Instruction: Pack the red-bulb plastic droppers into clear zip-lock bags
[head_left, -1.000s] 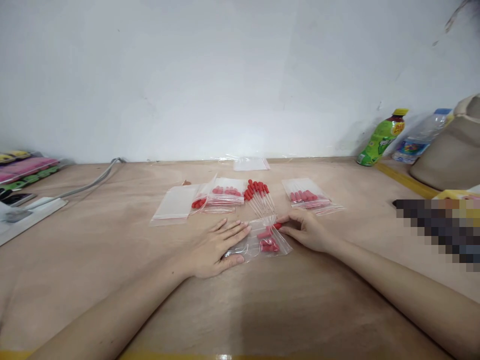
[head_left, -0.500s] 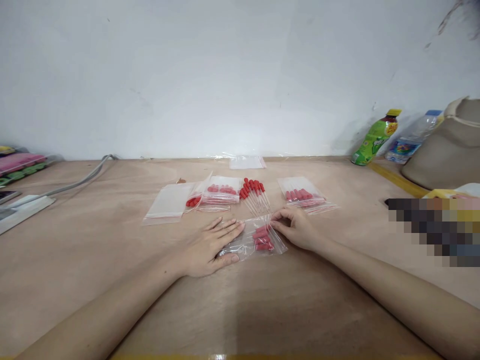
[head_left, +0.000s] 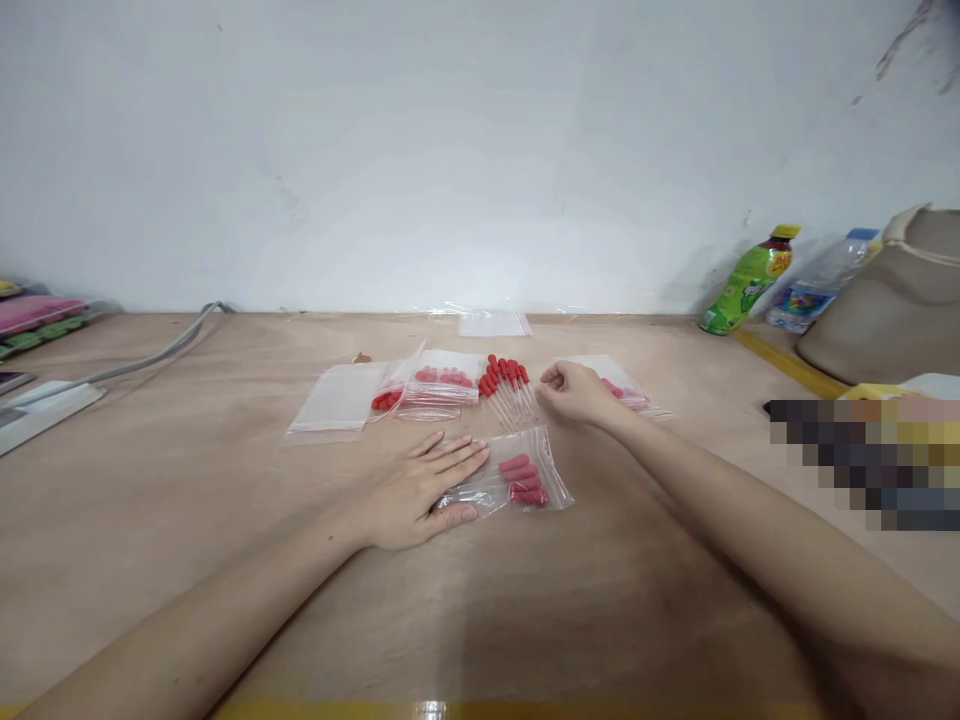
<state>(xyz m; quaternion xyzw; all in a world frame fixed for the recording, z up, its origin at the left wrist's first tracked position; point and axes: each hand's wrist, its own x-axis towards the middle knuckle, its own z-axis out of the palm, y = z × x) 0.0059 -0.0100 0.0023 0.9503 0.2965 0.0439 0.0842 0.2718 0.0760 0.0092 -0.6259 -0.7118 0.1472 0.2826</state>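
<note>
Sticks slant lengthwise, red tips pointing away and left; left hand lies spread on a bag; right hand curls nearby, grip unclear.

Indoor workspace: table, white wall

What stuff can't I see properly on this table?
All in the head view:
- Clear plastic bag with red pieces: partly covered by the bare left hand.
- Whitish zip bag with red pieces: partly behind the bare right hand.
- Whether that hand pinches anything: too small.
- Bulky beige object: cut by the right edge.
- Dark patch: blurred into squares.
</note>
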